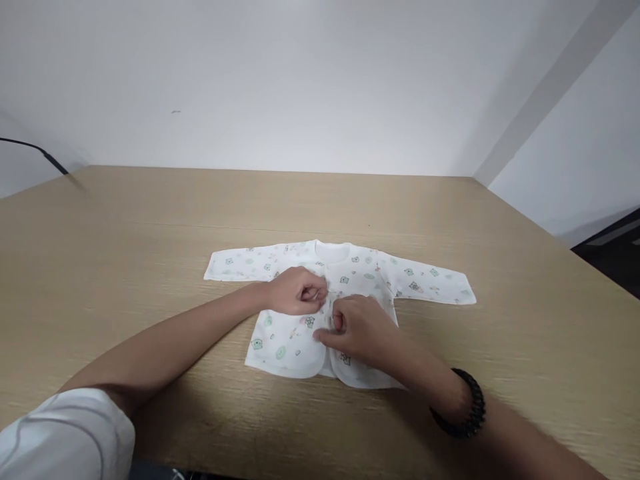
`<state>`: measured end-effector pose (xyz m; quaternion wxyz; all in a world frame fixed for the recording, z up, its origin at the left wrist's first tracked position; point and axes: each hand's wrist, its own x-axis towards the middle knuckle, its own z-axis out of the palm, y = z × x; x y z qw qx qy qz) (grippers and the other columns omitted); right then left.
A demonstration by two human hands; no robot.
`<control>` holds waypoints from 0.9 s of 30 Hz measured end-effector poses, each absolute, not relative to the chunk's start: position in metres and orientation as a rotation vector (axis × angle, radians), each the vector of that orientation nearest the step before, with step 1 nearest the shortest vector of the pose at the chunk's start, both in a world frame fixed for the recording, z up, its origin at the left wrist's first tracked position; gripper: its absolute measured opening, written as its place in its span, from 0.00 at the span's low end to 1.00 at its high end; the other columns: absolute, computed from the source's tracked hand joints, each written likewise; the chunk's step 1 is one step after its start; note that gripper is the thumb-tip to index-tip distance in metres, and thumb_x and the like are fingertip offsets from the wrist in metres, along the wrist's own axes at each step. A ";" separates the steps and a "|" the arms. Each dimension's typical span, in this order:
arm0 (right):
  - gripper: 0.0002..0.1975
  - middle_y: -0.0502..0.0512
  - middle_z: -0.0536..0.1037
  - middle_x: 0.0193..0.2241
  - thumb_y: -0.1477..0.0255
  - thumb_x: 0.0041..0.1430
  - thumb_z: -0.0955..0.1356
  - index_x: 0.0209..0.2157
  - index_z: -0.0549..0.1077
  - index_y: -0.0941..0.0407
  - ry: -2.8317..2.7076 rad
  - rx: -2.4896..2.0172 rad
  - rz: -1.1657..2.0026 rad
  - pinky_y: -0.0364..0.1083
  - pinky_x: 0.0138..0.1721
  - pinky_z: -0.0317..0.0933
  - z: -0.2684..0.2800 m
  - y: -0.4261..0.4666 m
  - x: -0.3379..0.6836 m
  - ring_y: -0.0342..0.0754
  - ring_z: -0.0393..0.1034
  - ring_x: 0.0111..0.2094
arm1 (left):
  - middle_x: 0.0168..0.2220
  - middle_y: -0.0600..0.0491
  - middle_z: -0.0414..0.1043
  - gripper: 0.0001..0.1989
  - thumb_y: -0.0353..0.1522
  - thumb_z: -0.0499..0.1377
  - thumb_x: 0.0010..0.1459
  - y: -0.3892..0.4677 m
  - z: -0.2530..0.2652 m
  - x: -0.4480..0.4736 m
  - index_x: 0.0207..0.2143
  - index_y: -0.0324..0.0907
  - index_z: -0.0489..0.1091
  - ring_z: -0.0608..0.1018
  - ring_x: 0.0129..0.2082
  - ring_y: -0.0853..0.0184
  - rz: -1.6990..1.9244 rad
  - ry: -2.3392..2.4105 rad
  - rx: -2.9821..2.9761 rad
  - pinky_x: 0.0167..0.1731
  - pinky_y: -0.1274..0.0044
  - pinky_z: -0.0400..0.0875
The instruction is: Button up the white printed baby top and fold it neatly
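Observation:
A white baby shirt (287,340), printed with small green and grey figures, lies front up with both long sleeves spread out. Its front opening runs down the middle and parts at the rounded lower corners. My left hand (299,291) is closed in a pinch at the front edge, around chest height; the fingertips are partly hidden. Just right of the opening and slightly lower, my right hand (361,328) rests over the shirt. Its fingers are curled, and the thumb stands apart from them, pointing left across the opening. Nothing shows between thumb and fingers.
The shirt lies on a light wood-grain table (150,213), which meets a white wall (300,87) at the back. A black cable (43,152) comes in at the far left. Beyond the right table edge is a dark object (615,250). A black bracelet (473,403) circles my right wrist.

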<state>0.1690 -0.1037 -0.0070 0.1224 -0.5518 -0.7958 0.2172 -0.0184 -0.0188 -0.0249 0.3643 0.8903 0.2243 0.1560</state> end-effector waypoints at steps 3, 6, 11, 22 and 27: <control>0.14 0.46 0.66 0.17 0.72 0.47 0.69 0.18 0.58 0.55 -2.301 -1.598 0.751 0.44 0.25 0.46 -0.005 -0.101 0.171 0.41 0.54 0.22 | 0.18 0.61 0.60 0.06 0.26 0.57 0.45 -0.030 -0.018 -0.014 0.22 0.41 0.61 0.64 0.20 0.73 0.265 0.571 2.437 0.23 0.80 0.56; 0.12 0.44 0.61 0.15 0.76 0.44 0.66 0.17 0.56 0.55 -2.296 -1.568 0.837 0.43 0.23 0.44 -0.002 -0.097 0.177 0.40 0.51 0.21 | 0.21 0.60 0.65 0.05 0.27 0.59 0.45 -0.038 -0.011 -0.009 0.24 0.42 0.63 0.67 0.22 0.72 0.123 0.628 2.499 0.23 0.80 0.57; 0.05 0.44 0.66 0.17 0.78 0.44 0.65 0.19 0.63 0.56 -2.279 -1.494 0.986 0.42 0.22 0.48 0.001 -0.094 0.185 0.40 0.56 0.21 | 0.22 0.59 0.66 0.06 0.34 0.60 0.53 -0.036 -0.007 -0.008 0.27 0.42 0.66 0.67 0.22 0.72 0.008 0.720 2.457 0.23 0.79 0.57; 0.06 0.44 0.64 0.17 0.74 0.51 0.64 0.23 0.71 0.57 -2.234 -1.383 1.225 0.42 0.22 0.48 0.000 -0.087 0.191 0.39 0.53 0.20 | 0.21 0.59 0.65 0.06 0.35 0.64 0.55 -0.018 -0.017 -0.015 0.32 0.40 0.75 0.67 0.22 0.73 0.088 0.581 2.096 0.23 0.81 0.59; 0.06 0.46 0.68 0.18 0.72 0.50 0.68 0.22 0.71 0.56 -2.161 -1.475 1.175 0.42 0.23 0.50 -0.004 -0.088 0.186 0.40 0.58 0.21 | 0.19 0.58 0.68 0.06 0.33 0.66 0.53 -0.015 -0.025 -0.015 0.32 0.39 0.77 0.69 0.20 0.73 0.191 0.516 1.940 0.22 0.82 0.60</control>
